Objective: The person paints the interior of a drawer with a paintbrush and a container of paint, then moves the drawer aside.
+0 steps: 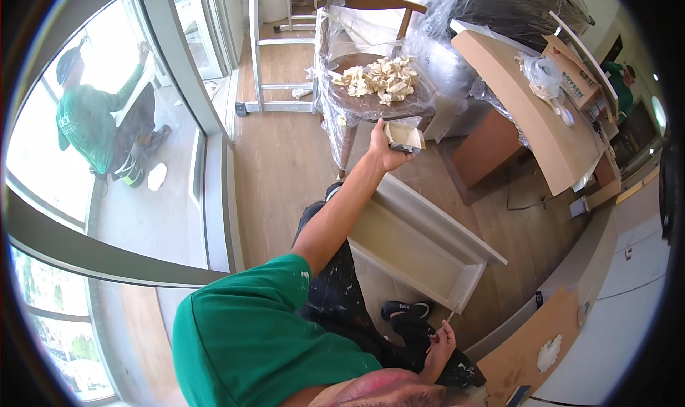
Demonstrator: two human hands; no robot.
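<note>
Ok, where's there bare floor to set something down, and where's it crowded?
The wood floor is bare between the ladder, the window frame and the left arm; another patch lies between the pale tray-like frame and the brown cabinet. The chair's seat is crowded with crumpled scraps; the cardboard sheet holds a plastic bag.

Hands (382, 150) apart — left holding a small open container (405, 137).

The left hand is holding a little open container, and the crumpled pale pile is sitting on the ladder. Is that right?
Not quite: the crumpled pale pile is on the chair, not the ladder, as the head view shows. The left hand is holding a little open container, as you said.
</note>
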